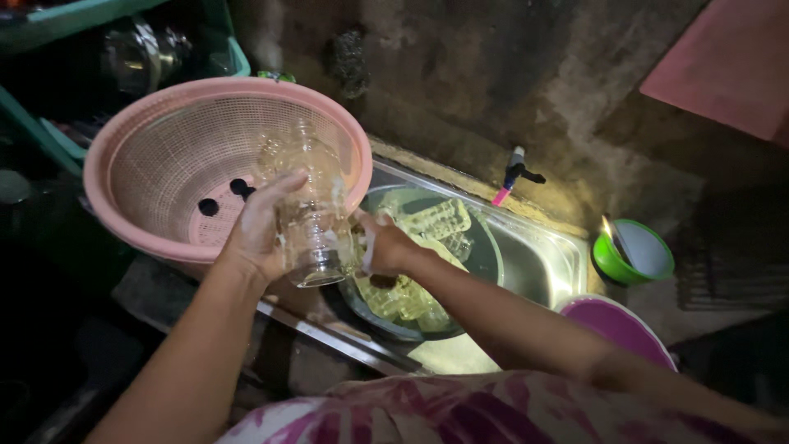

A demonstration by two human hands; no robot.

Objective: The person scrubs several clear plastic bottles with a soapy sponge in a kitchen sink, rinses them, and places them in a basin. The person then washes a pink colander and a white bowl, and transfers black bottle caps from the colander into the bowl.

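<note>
Starting at the far left, a green rack (49, 136) sits in the dark with a shiny metal pot (140, 53) inside it. Next comes the pink plastic colander (123, 148), tilted toward me, with a few dark round bits lying on its mesh bottom. My left hand (259, 226) is wrapped around a clear glass jar (311, 218), fingers curled over its side, holding it in front of the colander's rim, mouth pointing down toward me. My right hand (382, 247) touches the jar's other side, fingers bent against the glass; soap suds cling to both. Behind them a dark round basin (485, 247) holds yellowish clear plastic pieces (431, 220) and rests in the steel sink (551, 259). A small tap (516, 171) juts from the wall above. Further right stand a green bowl (629, 255) and a purple-rimmed bucket (616, 321).
</note>
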